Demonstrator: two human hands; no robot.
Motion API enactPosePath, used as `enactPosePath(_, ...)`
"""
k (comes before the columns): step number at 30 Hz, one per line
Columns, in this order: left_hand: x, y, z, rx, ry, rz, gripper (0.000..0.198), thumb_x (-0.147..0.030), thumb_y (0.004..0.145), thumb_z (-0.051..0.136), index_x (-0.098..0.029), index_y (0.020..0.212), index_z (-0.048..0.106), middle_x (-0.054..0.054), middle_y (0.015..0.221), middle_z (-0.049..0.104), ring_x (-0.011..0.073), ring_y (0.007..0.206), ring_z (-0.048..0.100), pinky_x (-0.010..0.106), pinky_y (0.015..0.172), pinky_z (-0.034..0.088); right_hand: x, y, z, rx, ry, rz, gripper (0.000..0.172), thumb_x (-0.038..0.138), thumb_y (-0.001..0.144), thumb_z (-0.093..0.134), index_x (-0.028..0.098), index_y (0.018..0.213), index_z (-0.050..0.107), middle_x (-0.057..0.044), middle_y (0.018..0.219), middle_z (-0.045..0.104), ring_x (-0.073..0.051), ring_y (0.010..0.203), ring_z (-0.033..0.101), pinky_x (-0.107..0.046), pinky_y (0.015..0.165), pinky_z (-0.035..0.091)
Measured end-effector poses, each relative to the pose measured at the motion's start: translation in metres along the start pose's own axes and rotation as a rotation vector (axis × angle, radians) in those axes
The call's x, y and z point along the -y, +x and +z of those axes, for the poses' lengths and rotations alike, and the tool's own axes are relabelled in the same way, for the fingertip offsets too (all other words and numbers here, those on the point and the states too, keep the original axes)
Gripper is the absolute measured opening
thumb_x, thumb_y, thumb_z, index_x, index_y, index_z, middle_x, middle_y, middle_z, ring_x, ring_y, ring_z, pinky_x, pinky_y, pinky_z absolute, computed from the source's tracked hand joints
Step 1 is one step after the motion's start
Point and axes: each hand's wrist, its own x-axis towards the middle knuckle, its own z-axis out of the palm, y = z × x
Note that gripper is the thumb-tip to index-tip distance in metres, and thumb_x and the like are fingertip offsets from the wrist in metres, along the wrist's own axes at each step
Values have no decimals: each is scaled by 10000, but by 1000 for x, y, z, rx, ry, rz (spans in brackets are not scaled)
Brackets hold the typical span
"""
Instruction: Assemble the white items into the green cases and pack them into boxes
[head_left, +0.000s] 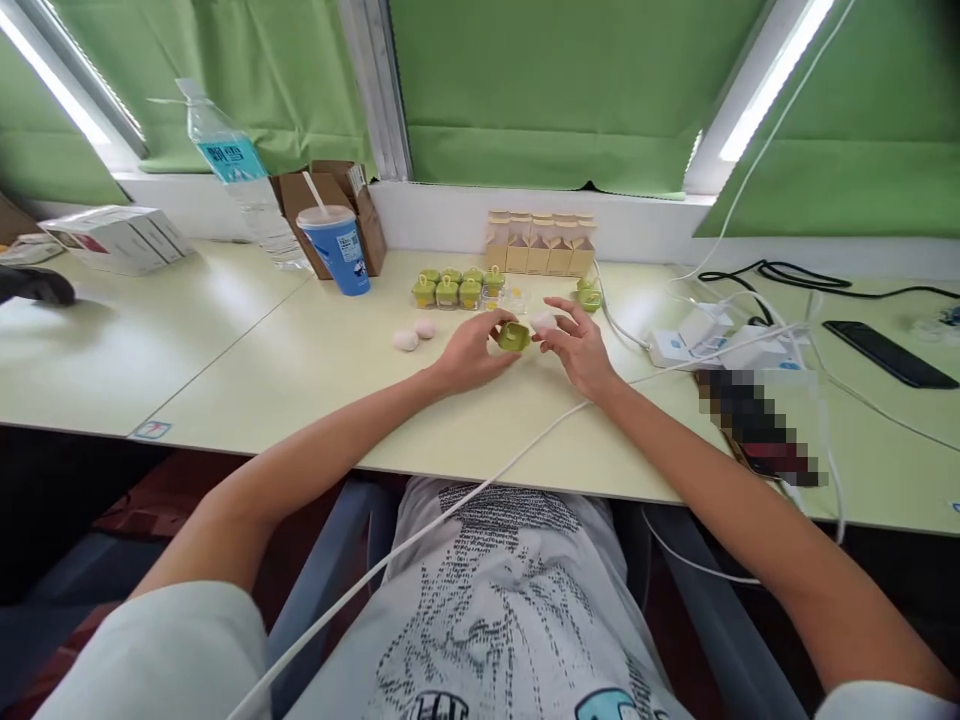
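Note:
My left hand (pixel 474 352) is closed on a small green lid (pixel 514 337), its hollow side turned toward me. In the fingers of my right hand (pixel 576 345) is a pale pink, rounded puff (pixel 544 323), close to the lid's right side. Two similar pale puffs (pixel 406 341) lie on the table left of my left hand. Beyond my hands, several small clear boxes with green lids (pixel 448 288) stand in rows. Clear box parts (pixel 514 300) lie beside them, and loose green lids (pixel 589 294) are behind my right hand.
Tan cartons (pixel 539 243) line the wall. At the left are a blue cup (pixel 337 250), a brown box (pixel 371 225), a water bottle (pixel 244 180) and a white box (pixel 120 240). A power strip (pixel 675 348) and phones (pixel 889 353) lie right. A white cable (pixel 480 487) crosses before me.

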Motion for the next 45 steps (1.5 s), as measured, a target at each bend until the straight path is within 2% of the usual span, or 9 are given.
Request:
enactPosePath(5,4,3,-5,-97,20,-63,442,-358,896,874,-217,1281,709,68,1131,815,216,979,736,381,935,610,5,-5,6,68,63,22,555,471,741,870,297,1249,728,-33,1170,740,-194,927,710,-356,806,606)
enactPosePath(11,4,4,-9,-225,8,-31,499,-379,908,909,-192,1320,698,110,1231,797,225,1031,745,392,980,620,15,-9,10,55,228,83,549,422,716,884,308,1247,802,-1,1039,723,-156,824,612,-319,755,572)
enactPosePath(16,-3,2,-8,-154,-51,-48,495,-414,947,869,-210,1348,664,112,1291,801,226,1080,753,396,1017,624,13,-10,10,62,109,28,602,466,712,961,315,1264,772,1,1050,763,-164,825,605,-332,749,572)
enactPosePath(21,-9,1,-7,-59,-246,-101,531,-450,970,819,-213,1420,667,124,1356,774,221,1136,760,393,1061,623,19,-10,6,48,45,-122,560,506,774,956,351,1274,757,-31,1269,779,-219,1069,723,-394,966,648)
enactPosePath(25,-14,-1,-7,11,-305,-41,602,-540,978,820,-251,1487,680,117,1333,745,223,1124,731,393,1030,622,28,-7,-1,60,47,-165,704,635,798,956,402,1418,717,-25,1279,769,-261,1143,782,-498,1122,658)
enactPosePath(28,-23,-2,-11,-19,-244,14,587,-574,1010,795,-278,1504,684,108,1268,731,242,1135,695,407,1024,608,34,-6,-7,46,53,-214,672,690,803,960,391,1365,745,-18,1219,787,-262,1118,802,-528,1173,644)
enactPosePath(36,-31,-3,-17,-125,-192,45,614,-679,1008,761,-310,1493,692,128,1277,629,291,1187,658,460,1033,617,44,-14,-9,104,-190,-324,634,646,789,997,331,1283,753,-48,1249,795,-253,1088,764,-447,1010,671)
enactPosePath(39,-26,-2,-17,-102,-236,22,638,-695,990,785,-320,1497,694,125,1289,641,287,1181,676,458,1033,629,43,-17,-4,142,-256,-392,513,653,858,932,312,1215,794,-69,1242,782,-258,1082,748,-461,1010,663)
enactPosePath(45,-24,-1,-15,-2,-488,-35,695,-716,976,814,-305,1512,650,122,1358,736,255,1096,779,448,996,680,41,-21,0,91,-314,-450,454,620,925,889,327,1263,816,-75,1216,759,-265,1072,738,-470,986,656)
